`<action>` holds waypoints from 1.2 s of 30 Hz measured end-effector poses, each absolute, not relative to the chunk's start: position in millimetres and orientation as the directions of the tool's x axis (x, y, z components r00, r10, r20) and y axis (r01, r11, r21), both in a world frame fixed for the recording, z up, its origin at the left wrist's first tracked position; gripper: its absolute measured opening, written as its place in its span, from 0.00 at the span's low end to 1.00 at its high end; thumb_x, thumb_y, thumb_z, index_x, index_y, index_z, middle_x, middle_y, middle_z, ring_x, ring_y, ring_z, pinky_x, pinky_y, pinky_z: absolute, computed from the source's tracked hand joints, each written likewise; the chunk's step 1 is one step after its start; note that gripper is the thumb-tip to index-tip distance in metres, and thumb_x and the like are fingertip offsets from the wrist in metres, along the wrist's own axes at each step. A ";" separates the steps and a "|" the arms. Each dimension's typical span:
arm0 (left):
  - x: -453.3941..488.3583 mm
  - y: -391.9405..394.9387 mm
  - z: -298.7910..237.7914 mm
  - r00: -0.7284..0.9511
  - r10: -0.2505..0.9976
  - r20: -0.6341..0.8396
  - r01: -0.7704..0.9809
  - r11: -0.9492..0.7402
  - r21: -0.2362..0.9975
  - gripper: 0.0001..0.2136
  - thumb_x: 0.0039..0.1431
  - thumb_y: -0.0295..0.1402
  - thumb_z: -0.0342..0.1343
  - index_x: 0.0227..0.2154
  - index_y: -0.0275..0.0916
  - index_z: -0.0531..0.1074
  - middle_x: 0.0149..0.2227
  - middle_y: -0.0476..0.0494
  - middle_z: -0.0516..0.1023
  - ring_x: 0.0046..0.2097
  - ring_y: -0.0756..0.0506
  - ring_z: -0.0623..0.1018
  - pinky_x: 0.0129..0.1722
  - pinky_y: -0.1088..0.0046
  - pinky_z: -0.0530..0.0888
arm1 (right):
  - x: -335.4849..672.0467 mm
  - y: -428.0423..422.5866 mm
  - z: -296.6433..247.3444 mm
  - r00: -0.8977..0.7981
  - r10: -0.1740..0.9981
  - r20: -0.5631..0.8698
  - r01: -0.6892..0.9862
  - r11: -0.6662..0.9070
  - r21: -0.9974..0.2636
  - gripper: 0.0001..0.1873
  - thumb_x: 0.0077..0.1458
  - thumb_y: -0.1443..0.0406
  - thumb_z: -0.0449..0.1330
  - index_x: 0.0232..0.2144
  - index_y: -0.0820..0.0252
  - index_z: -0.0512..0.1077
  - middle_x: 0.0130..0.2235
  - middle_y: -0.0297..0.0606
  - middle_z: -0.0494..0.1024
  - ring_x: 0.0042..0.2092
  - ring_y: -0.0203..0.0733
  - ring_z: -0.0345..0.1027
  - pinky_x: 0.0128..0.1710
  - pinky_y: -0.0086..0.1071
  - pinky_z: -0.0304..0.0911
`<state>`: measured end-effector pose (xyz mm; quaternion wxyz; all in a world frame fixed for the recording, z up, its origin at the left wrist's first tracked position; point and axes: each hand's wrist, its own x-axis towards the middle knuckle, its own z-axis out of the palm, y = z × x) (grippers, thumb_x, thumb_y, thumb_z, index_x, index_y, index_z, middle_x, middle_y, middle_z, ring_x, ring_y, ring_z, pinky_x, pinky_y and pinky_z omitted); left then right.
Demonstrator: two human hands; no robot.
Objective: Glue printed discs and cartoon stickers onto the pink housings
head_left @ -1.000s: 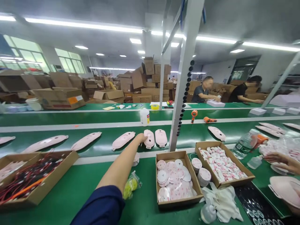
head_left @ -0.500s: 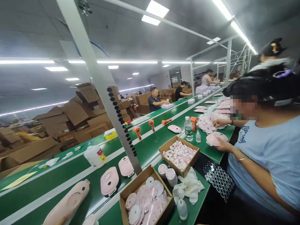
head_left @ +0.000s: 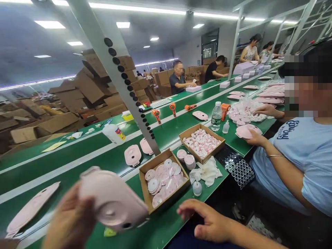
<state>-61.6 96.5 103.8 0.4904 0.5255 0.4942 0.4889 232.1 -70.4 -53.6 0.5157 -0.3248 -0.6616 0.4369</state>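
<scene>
My left hand (head_left: 68,221) is at the lower left, closed on a pink oval plastic shell (head_left: 112,200) held up over the green bench. My right hand (head_left: 207,221) hovers low at the bench's near edge, fingers loosely curled with nothing in them. Just beyond the shell is a cardboard box of round pink-and-white stickers (head_left: 163,178). More pink shells (head_left: 132,155) lie on the green conveyor belt (head_left: 85,162).
A co-worker in a light blue shirt (head_left: 303,155) sits at my right holding a pink shell. A second sticker box (head_left: 201,141), white cloth (head_left: 207,171), water bottle (head_left: 215,116), black tray (head_left: 237,167) and a slanted white post (head_left: 116,72) stand near. Cardboard cartons pile behind.
My view swung right along the line. My left hand, earlier reaching to the shells on the belt, now holds one up close. My right hand came into view.
</scene>
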 end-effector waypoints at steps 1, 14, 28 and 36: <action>-42.6 80.7 94.4 0.026 0.999 0.034 -0.062 -0.032 0.998 0.34 0.32 0.44 0.74 0.48 0.47 0.75 0.35 0.46 0.83 0.34 0.38 0.79 0.30 0.68 0.77 | 226.0 -62.9 -47.6 -0.361 0.856 0.369 -0.059 0.374 -0.926 0.47 0.50 0.43 0.64 0.64 0.56 0.56 0.54 0.51 0.72 0.50 0.46 0.72 0.47 0.38 0.69; 9.5 -14.5 -27.6 0.292 0.873 -0.390 -0.402 0.482 0.778 0.37 0.32 0.46 0.74 0.50 0.42 0.75 0.37 0.37 0.83 0.44 0.30 0.80 0.47 0.51 0.76 | 236.2 -70.3 -28.6 -0.453 0.852 0.262 0.227 0.395 -0.890 0.27 0.55 0.46 0.61 0.50 0.56 0.72 0.36 0.34 0.80 0.33 0.36 0.74 0.35 0.26 0.69; 13.8 -11.5 -14.6 0.065 0.941 -0.333 -0.557 0.311 0.770 0.27 0.38 0.37 0.70 0.46 0.41 0.77 0.43 0.43 0.83 0.45 0.39 0.80 0.45 0.65 0.77 | 268.8 -46.0 -100.3 0.132 0.926 0.352 0.771 0.127 -0.624 0.19 0.60 0.58 0.58 0.52 0.59 0.68 0.48 0.48 0.75 0.52 0.55 0.70 0.52 0.53 0.66; -30.3 -4.6 -15.6 -0.154 0.899 -0.409 -0.535 0.272 0.800 0.27 0.38 0.36 0.69 0.47 0.46 0.76 0.42 0.48 0.82 0.48 0.39 0.78 0.42 0.68 0.78 | 303.6 -43.7 -45.7 0.089 0.882 0.463 0.774 0.232 -0.590 0.26 0.58 0.57 0.60 0.57 0.56 0.65 0.50 0.45 0.76 0.44 0.45 0.74 0.47 0.42 0.71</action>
